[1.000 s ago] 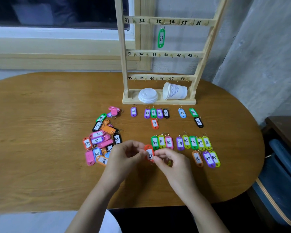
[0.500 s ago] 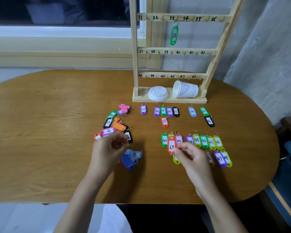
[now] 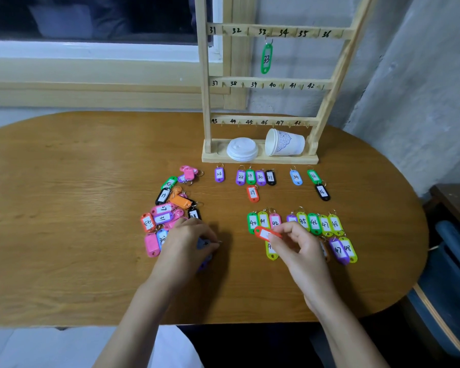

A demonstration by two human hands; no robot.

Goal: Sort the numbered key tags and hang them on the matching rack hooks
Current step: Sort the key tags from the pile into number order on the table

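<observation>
A wooden rack (image 3: pixel 205 102) with numbered hooks stands at the table's back; a green tag 33 (image 3: pixel 266 59) hangs from its top rail. My right hand (image 3: pixel 298 245) pinches an orange-red tag (image 3: pixel 263 233) just below the sorted row of tags 40 to 48 (image 3: pixel 315 223). My left hand (image 3: pixel 186 243) is closed over blue tags (image 3: pixel 203 244) beside the unsorted pile (image 3: pixel 165 211); the tags under the palm are mostly hidden. Another row of tags 26 to 36 (image 3: pixel 260 177) lies in front of the rack.
A white lid (image 3: pixel 242 149) and a tipped paper cup (image 3: pixel 284 142) rest on the rack's base. The oval wooden table (image 3: pixel 64 208) meets a window sill at the back and a grey wall on the right. A dark blue seat (image 3: pixel 446 288) sits at right.
My hands separated: the right carried the orange-red tag right to the sorted row and turned it sideways; the left moved to the pile and closed over blue tags. The view shifted left.
</observation>
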